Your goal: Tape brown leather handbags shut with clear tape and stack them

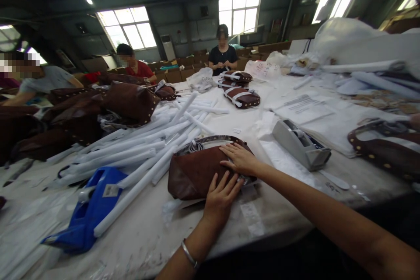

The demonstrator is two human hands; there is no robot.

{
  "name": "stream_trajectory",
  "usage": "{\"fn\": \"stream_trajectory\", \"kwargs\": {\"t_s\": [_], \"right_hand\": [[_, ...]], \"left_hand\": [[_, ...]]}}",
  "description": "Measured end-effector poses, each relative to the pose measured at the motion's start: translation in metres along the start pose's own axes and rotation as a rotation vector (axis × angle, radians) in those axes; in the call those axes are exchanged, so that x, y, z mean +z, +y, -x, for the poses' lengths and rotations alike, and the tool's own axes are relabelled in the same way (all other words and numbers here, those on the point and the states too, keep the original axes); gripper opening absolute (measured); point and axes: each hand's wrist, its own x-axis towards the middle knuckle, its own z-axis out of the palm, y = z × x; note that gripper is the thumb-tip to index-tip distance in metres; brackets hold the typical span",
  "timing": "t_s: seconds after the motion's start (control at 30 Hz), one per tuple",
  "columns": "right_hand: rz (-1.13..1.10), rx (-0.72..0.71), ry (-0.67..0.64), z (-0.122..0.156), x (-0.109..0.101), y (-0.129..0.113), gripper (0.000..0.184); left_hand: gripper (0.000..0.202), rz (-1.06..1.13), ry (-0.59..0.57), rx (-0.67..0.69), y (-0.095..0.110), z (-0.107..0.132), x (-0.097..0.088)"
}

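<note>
A brown leather bag [193,173] with a studded strap lies flat on the white table [138,236] in front of me. My left hand [221,197], a silver bangle on its wrist, rests on the bag's near right edge with fingers stretched out. My right hand [241,158] lies flat on the bag's top right, fingers spread, pressing down. Neither hand grips anything.
Several white rolled tubes [154,148] lie left of the bag, beside a blue plastic holder [88,210]. A grey tape dispenser [302,144] stands to the right. More brown bags [98,109] are piled at left, another at right [383,148]. Three people work at the far side.
</note>
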Motion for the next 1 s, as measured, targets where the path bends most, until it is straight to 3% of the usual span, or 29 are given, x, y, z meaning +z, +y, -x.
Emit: {"fn": "stream_trajectory", "kwargs": {"t_s": [0.2,0.4,0.53,0.63,0.77,0.9,1.0], "right_hand": [[0.017,0.129,0.026,-0.001,0.001,0.021,0.058],[-0.022,0.149,0.058,0.005,-0.006,0.029,0.055],[-0.176,0.072,0.134,0.039,-0.010,0.022,0.047],[-0.332,0.017,0.322,0.084,-0.011,0.009,0.041],[-0.229,-0.092,0.458,0.140,-0.008,-0.009,0.046],[-0.018,-0.209,0.393,0.154,0.005,-0.013,0.050],[0.020,-0.180,0.385,0.147,0.012,-0.011,0.043]], "left_hand": [[0.051,-0.012,-0.051,-0.005,0.000,-0.001,-0.001],[0.052,0.015,-0.110,-0.015,0.000,-0.001,-0.004],[0.055,0.048,-0.181,-0.011,0.000,0.000,-0.009],[0.057,0.072,-0.213,-0.022,0.000,0.000,-0.011],[0.057,0.094,-0.233,-0.028,0.000,-0.001,-0.013],[0.059,0.103,-0.249,-0.043,0.001,-0.002,-0.015],[0.059,0.102,-0.249,-0.049,0.002,-0.004,-0.017]]}}
